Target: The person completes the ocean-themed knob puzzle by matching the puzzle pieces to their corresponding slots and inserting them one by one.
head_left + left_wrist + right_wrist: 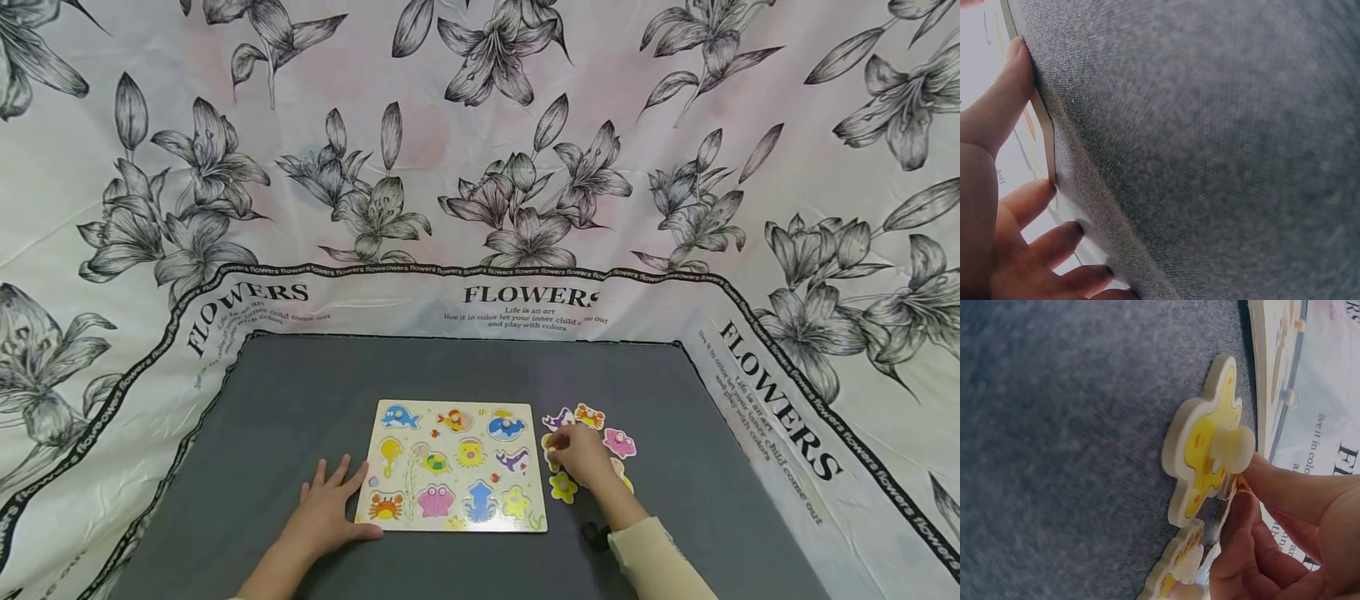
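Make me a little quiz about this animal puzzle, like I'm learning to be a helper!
1. Choose one: Which hand is touching the puzzle board? A) left B) right C) neither
2. True or false: In the head view, the loose yellow star piece lies to the right of the board.
3. Name it: Which animal is in the board's near left corner and also among the loose pieces?

Key:
1. A: the left hand touches its left side.
2. True.
3. A crab: there is an orange board crab and a loose crab piece.
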A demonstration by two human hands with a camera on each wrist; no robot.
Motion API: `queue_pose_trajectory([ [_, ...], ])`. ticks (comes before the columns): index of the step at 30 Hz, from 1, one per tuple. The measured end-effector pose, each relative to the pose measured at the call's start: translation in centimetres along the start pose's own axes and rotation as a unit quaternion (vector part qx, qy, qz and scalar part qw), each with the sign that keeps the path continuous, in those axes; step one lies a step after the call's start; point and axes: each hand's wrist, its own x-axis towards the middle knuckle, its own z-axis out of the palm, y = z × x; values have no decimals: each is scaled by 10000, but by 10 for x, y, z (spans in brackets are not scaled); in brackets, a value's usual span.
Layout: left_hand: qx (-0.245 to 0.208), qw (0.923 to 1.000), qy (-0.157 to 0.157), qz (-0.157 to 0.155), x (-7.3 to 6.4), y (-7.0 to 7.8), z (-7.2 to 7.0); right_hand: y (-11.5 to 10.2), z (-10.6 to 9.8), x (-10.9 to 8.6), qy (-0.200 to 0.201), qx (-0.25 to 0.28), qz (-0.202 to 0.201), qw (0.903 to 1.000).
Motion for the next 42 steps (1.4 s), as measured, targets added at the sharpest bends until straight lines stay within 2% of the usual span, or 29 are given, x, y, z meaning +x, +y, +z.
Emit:
queue_pose_trajectory([
  [9,0,10000,15,-21,-1,1,1,-11,-9,-1,506,209,-108,9984],
  [16,2,10000,41,-35,1,1,2,-34,-9,1,363,416,-210,9983],
  [20,10,10000,28,-43,1,1,1,-46,-3,3,332,751,-315,9961],
  [25,-7,10000,-21,-81,1,1,1,-63,5,3,345,876,-559,9940],
  [29,-11,9999,-104,-110,1,0,3,-76,13,1,163,1029,-677,9923],
  [32,10,9998,-148,-147,0,-1,5,-86,19,0,27,1068,-828,9908],
  [38,58,9999,-2,-92,3,-2,7,-107,23,4,97,1061,-1125,9879],
  [42,99,9999,-14,-140,5,-1,7,-120,26,6,14,1056,-1225,9868],
])
